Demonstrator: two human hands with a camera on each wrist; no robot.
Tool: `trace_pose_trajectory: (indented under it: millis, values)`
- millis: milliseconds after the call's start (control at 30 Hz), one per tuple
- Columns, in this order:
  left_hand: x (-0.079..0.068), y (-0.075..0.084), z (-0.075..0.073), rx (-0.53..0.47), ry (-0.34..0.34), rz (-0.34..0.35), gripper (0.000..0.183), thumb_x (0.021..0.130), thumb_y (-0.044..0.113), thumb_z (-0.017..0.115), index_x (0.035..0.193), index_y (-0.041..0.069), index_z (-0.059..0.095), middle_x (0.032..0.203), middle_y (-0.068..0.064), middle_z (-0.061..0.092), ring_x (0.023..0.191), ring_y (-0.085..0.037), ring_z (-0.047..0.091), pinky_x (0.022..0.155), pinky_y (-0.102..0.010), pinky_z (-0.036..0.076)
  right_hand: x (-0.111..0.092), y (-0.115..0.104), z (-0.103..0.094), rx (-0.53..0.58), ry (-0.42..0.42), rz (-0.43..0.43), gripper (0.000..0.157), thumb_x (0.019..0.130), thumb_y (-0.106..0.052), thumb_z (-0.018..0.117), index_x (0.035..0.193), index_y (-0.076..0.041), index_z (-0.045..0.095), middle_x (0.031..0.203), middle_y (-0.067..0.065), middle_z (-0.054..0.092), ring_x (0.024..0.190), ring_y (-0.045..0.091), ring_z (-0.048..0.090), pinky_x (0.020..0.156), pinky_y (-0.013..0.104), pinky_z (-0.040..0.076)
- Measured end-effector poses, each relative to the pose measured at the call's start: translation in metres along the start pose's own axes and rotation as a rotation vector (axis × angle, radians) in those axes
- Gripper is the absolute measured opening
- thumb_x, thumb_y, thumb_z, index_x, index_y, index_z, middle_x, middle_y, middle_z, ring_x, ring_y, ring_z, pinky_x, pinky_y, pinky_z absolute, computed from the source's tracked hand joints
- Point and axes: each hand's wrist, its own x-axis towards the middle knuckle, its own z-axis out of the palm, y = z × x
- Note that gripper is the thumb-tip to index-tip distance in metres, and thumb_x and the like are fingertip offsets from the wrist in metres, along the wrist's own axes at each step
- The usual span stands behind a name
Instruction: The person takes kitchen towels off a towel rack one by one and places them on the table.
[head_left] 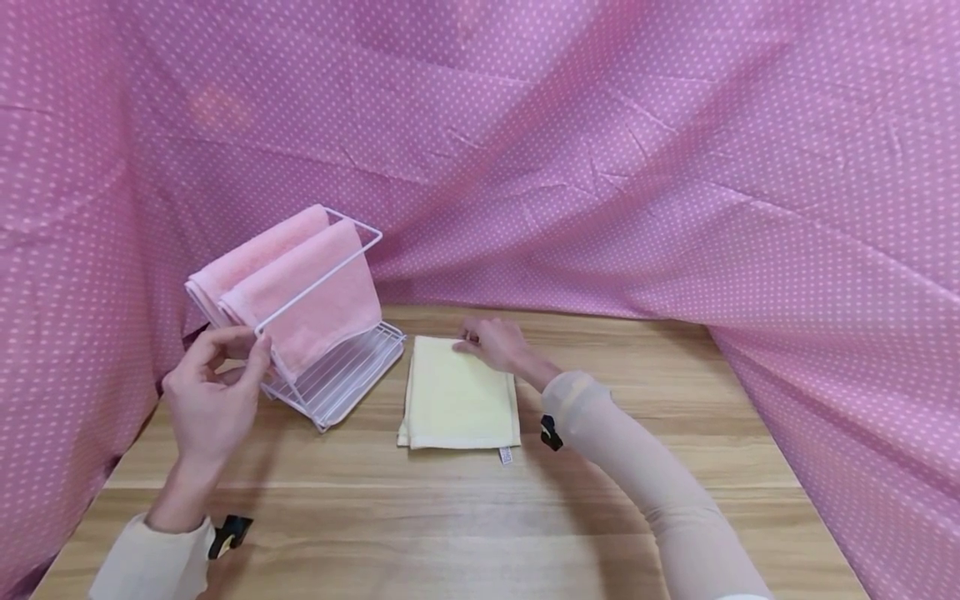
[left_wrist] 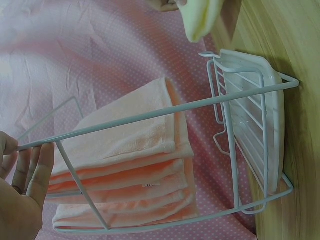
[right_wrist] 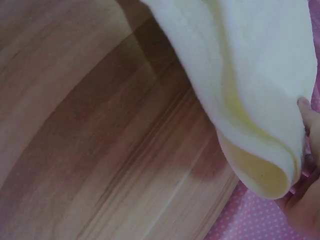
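At the left of the head view stands a white wire rack point(head_left: 348, 383) with a tray at its base. Two folded pink towels point(head_left: 322, 304) hang over its upper bars. My left hand point(head_left: 213, 404) pinches the rack's upper front corner between thumb and fingers; in the left wrist view its fingertips point(left_wrist: 37, 170) meet the bar. Right of the rack is a folded pale yellow towel point(head_left: 461, 396) with a small tag at its near edge. My right hand point(head_left: 498, 343) grips its far edge, and the right wrist view shows the towel's layers point(right_wrist: 265, 90) raised and curved off the table.
A wood-grain table point(head_left: 465, 525) lies under everything. Pink polka-dot cloth point(head_left: 600, 167) hangs behind it and along both sides, close behind the rack. A black clip point(head_left: 230, 535) sits at the left cuff and another black clip point(head_left: 551, 433) by the right cuff.
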Motion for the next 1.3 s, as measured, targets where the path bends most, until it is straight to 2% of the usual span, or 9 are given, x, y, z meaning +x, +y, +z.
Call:
trace_pose_trajectory:
  millis: [367, 533, 800, 1033, 1200, 1300]
  values:
    - [-0.001, 0.0, 0.0, -0.027, 0.0, 0.013, 0.018, 0.089, -0.01, 0.073, 0.102, -0.021, 0.067, 0.089, 0.025, 0.07, 0.074, 0.011, 0.064, 0.063, 0.001, 0.055, 0.008, 0.002, 0.01, 0.094, -0.016, 0.029, 0.026, 0.103, -0.041, 0.066, 0.111, -0.018, 0.073, 0.098, -0.002, 0.076, 0.079, 0.01, 0.066, 0.071, 0.025, 0.058]
    - [-0.001, -0.001, -0.001, -0.041, 0.002, 0.017, 0.018, 0.09, -0.009, 0.073, 0.102, -0.021, 0.067, 0.089, 0.024, 0.07, 0.074, 0.011, 0.064, 0.064, 0.001, 0.055, 0.01, 0.0, 0.011, 0.086, -0.032, 0.029, 0.026, 0.103, -0.04, 0.067, 0.113, -0.016, 0.073, 0.098, -0.001, 0.077, 0.081, 0.01, 0.067, 0.076, 0.027, 0.06]
    - [0.0, -0.003, -0.001, -0.045, -0.001, 0.029, 0.019, 0.09, -0.008, 0.073, 0.102, -0.021, 0.067, 0.087, 0.025, 0.07, 0.074, 0.012, 0.064, 0.065, 0.001, 0.056, 0.01, -0.002, 0.013, 0.077, -0.045, 0.024, 0.024, 0.103, -0.039, 0.067, 0.113, -0.018, 0.073, 0.096, -0.002, 0.076, 0.081, 0.011, 0.067, 0.077, 0.029, 0.059]
    - [0.0, -0.001, -0.001, -0.063, -0.008, 0.028, 0.019, 0.09, -0.008, 0.073, 0.101, -0.022, 0.067, 0.087, 0.024, 0.07, 0.074, 0.012, 0.065, 0.065, 0.001, 0.056, 0.008, -0.001, 0.014, 0.043, -0.054, 0.013, 0.028, 0.104, -0.041, 0.065, 0.119, -0.019, 0.072, 0.106, 0.001, 0.08, 0.089, 0.013, 0.074, 0.083, 0.032, 0.064]
    - [0.0, -0.002, -0.001, -0.074, -0.008, 0.025, 0.02, 0.09, -0.008, 0.074, 0.102, -0.022, 0.066, 0.086, 0.023, 0.07, 0.073, 0.011, 0.065, 0.064, 0.0, 0.056, 0.008, -0.003, 0.008, 0.04, -0.02, 0.001, 0.034, 0.106, -0.042, 0.062, 0.127, -0.016, 0.071, 0.11, 0.004, 0.08, 0.091, 0.016, 0.075, 0.076, 0.029, 0.065]
    - [0.001, -0.003, -0.002, -0.049, -0.016, 0.036, 0.017, 0.089, -0.01, 0.073, 0.102, -0.021, 0.067, 0.086, 0.025, 0.07, 0.073, 0.012, 0.065, 0.064, 0.0, 0.057, 0.01, -0.008, 0.0, 0.073, 0.026, -0.027, 0.036, 0.106, -0.039, 0.064, 0.13, -0.012, 0.07, 0.111, 0.006, 0.079, 0.092, 0.018, 0.076, 0.077, 0.03, 0.066]
